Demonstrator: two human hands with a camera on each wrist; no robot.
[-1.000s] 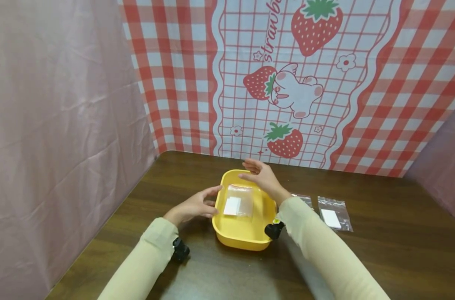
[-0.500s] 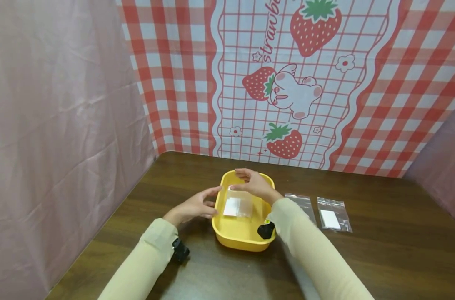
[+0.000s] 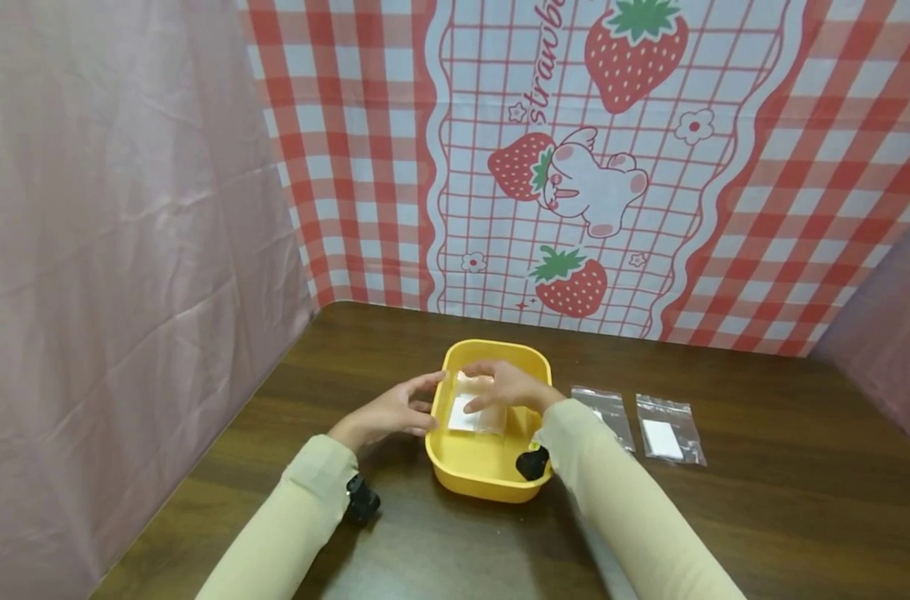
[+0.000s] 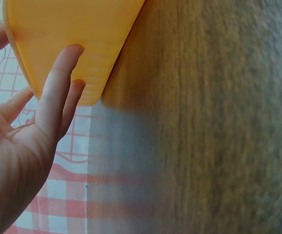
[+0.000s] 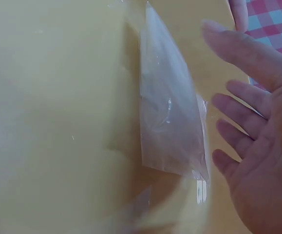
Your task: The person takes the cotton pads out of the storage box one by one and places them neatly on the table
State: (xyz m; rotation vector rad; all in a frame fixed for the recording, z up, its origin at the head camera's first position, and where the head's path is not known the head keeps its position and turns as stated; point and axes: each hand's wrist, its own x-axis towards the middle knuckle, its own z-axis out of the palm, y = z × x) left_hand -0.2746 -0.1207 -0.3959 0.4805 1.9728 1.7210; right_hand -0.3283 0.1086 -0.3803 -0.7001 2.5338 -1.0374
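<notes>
A yellow plastic basin (image 3: pixel 481 485) stands on the brown table. Inside it lies a clear zip bag (image 3: pixel 462 414) with a flat white piece in it; the right wrist view shows the clear bag (image 5: pixel 172 117) standing up from the basin's bottom. My left hand (image 3: pixel 389 411) rests its fingertips against the basin's left side. In the left wrist view, fairly straight fingers (image 4: pixel 58 92) touch the outer wall. My right hand (image 3: pixel 506 387) is lowered into the basin over the bag, hiding part of it. Its thumb and fingers are spread apart beside the bag, holding nothing.
To the right of the basin lie two more zip bags on the table: a clear bag (image 3: pixel 608 412) partly covered by my right sleeve, and another bag (image 3: pixel 665 427) with a white card-like piece. A strawberry-print checked cloth (image 3: pixel 372 167) hangs behind the table.
My right hand has come down and left from above the basin's far right rim to the bag inside. More of the nearer bag on the table shows. The left hand stays put.
</notes>
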